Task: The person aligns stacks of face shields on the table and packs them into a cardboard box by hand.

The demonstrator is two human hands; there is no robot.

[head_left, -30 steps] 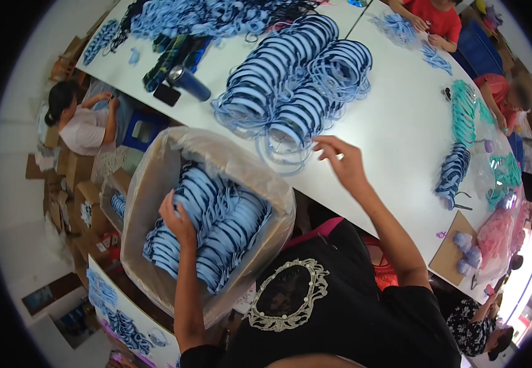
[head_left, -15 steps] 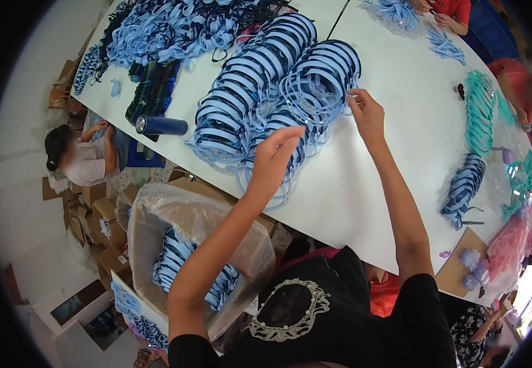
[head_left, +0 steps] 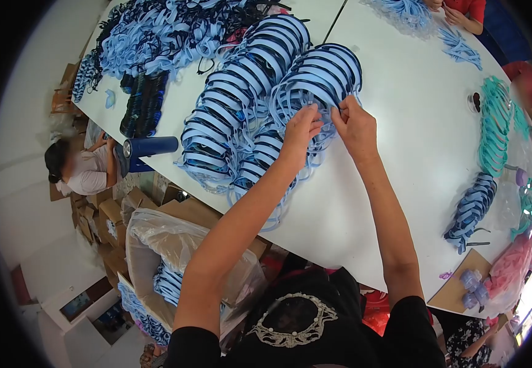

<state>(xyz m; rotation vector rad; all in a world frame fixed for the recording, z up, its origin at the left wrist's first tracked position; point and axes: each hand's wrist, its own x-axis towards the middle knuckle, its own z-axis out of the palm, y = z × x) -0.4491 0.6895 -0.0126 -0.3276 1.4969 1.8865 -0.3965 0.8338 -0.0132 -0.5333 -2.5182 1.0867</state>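
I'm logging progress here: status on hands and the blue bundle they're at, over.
Left hand and right hand at near edge of striped blue bundle; grip unclear. Bundle on white table. Blue bottle off left, clear of both hands.

Left hand (head_left: 301, 130), right hand (head_left: 358, 129) at banded stack (head_left: 328, 69)

Both hands are sitting, fingers curled, at the near edge of the light-blue-and-black stack, around 1 to 2 o'clock; exact grip isn't showing clearly. A long striped row (head_left: 232, 104) is lying between 11 and 12, a strap heap (head_left: 161, 40) at 11, a blue bottle (head_left: 155, 146) near 10. A seated person (head_left: 97, 176) is showing at 9, a plastic-lined box (head_left: 171, 228) at 8, green bands (head_left: 495, 129) between 2 and 3.
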